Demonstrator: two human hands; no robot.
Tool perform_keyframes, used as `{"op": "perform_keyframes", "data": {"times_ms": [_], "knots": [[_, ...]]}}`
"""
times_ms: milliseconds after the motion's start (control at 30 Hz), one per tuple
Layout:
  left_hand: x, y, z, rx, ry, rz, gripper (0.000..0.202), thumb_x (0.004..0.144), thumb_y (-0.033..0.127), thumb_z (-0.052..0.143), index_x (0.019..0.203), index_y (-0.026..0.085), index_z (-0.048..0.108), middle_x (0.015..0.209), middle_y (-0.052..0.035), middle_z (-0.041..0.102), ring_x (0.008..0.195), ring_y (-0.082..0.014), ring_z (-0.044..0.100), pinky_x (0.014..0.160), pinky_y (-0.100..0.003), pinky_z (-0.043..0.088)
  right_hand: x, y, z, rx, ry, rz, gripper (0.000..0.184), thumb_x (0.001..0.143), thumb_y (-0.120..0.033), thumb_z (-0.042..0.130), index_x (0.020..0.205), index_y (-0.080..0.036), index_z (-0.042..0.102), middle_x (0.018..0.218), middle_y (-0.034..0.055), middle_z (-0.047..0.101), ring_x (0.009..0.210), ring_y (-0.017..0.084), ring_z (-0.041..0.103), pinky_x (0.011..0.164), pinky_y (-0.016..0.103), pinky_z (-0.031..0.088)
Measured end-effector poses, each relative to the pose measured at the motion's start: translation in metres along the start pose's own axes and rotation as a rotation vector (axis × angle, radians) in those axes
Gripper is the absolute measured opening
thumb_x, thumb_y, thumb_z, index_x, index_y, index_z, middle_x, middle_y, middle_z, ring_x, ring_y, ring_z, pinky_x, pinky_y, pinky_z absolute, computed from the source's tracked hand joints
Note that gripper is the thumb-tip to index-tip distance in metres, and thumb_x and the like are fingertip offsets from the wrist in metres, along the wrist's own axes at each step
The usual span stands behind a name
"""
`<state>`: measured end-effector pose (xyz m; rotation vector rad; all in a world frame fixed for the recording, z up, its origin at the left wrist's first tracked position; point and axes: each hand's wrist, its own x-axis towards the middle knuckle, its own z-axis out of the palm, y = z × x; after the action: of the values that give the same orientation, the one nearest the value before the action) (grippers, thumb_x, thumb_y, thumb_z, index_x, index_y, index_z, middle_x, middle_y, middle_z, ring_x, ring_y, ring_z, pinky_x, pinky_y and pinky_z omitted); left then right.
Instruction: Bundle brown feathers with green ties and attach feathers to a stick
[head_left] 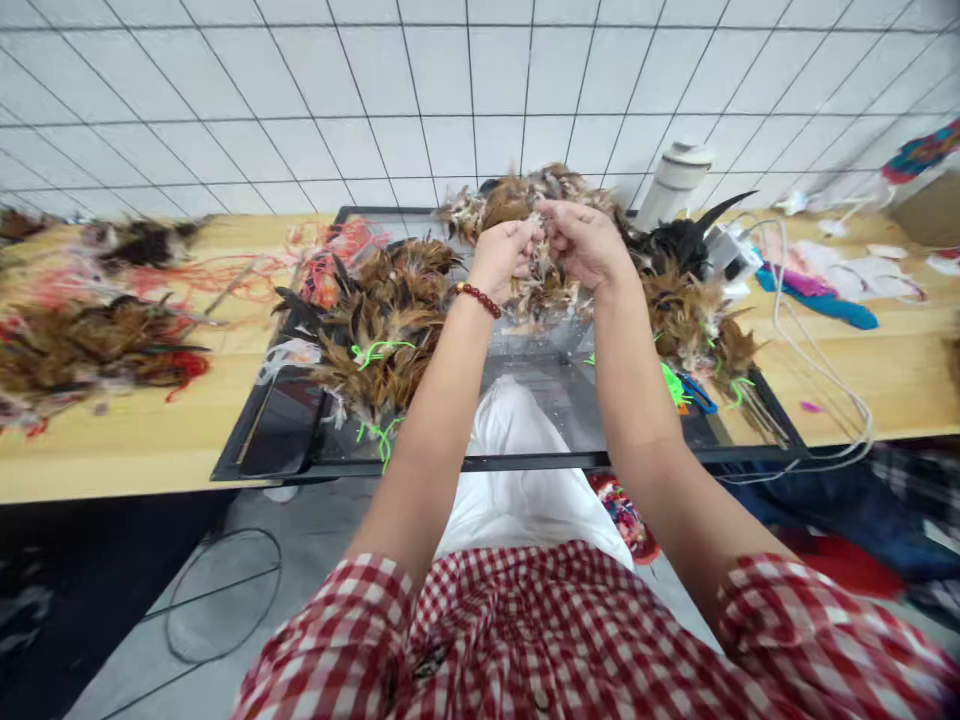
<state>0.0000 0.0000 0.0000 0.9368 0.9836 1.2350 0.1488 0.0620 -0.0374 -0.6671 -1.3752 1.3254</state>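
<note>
Head: hands (506,258) nearly closed on feathers (539,262)

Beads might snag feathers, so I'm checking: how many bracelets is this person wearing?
1: the dark red beaded bracelet, worn just behind the left hand. None shows behind the right hand, where the arm is bare, so none seems hidden.

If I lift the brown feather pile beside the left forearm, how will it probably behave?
The feather pile looks light for its bulk, being mostly fluffy feathers. It would probably flop and bend rather than keep its shape, since thin tips stick out on many sides. Green strings lie on it, so they may trail or snag.
</note>
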Motion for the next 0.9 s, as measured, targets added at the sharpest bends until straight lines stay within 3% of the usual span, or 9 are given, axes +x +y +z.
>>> {"op": "perform_keyframes", "data": {"times_ms": [233,433,633,800,900], "knots": [[0.007,-0.006,-0.006,-0.077,-0.127,-0.122,0.023,0.101,0.022,0.06,0.079,0.016,0.055,0.059,0.0071,0.044,0.041,0.0013,0.032,0.042,-0.01,0.019,-0.01,-0.009,0.01,-0.071,-0.048,0.027,0.048,0.07,-0.057,0.093,0.093,-0.019,0.075,0.07,-0.0033,0.063,0.063,0.008,0.059,0.055,0.019,0.045],[0.006,-0.003,-0.006,-0.119,-0.201,-0.147,0.023,0.105,0.023,0.055,0.083,0.016,0.054,0.06,0.0077,0.042,0.04,0.0019,0.03,0.04,-0.009,0.019,-0.015,-0.016,0.012,-0.022,-0.059,0.043,0.045,0.078,-0.059,0.087,0.098,-0.021,0.074,0.072,-0.0044,0.064,0.062,0.007,0.061,0.059,0.018,0.051],[0.011,-0.005,-0.007,-0.132,-0.186,-0.159,0.024,0.105,0.03,0.058,0.085,0.016,0.055,0.061,0.0074,0.043,0.04,0.0019,0.031,0.04,-0.009,0.018,-0.018,-0.018,0.017,-0.091,-0.017,0.052,0.044,0.078,-0.055,0.089,0.096,-0.018,0.073,0.077,-0.0019,0.067,0.072,0.01,0.069,0.065,0.02,0.054],[0.011,-0.004,-0.006,-0.132,-0.135,-0.097,0.029,0.102,0.037,0.063,0.084,0.015,0.057,0.058,0.0073,0.043,0.04,0.0018,0.032,0.039,-0.01,0.019,-0.018,-0.015,0.013,-0.107,-0.092,0.015,0.053,0.068,-0.051,0.096,0.105,-0.02,0.074,0.086,0.0001,0.072,0.082,0.013,0.073,0.069,0.021,0.055],[0.009,-0.002,-0.007,-0.093,-0.129,-0.07,0.03,0.101,0.037,0.065,0.082,0.015,0.056,0.058,0.0066,0.045,0.041,0.0016,0.034,0.04,-0.009,0.019,-0.017,-0.011,0.011,-0.13,-0.092,0.011,0.052,0.07,-0.052,0.095,0.106,-0.02,0.076,0.087,0.0011,0.074,0.084,0.015,0.072,0.07,0.022,0.056]]}}
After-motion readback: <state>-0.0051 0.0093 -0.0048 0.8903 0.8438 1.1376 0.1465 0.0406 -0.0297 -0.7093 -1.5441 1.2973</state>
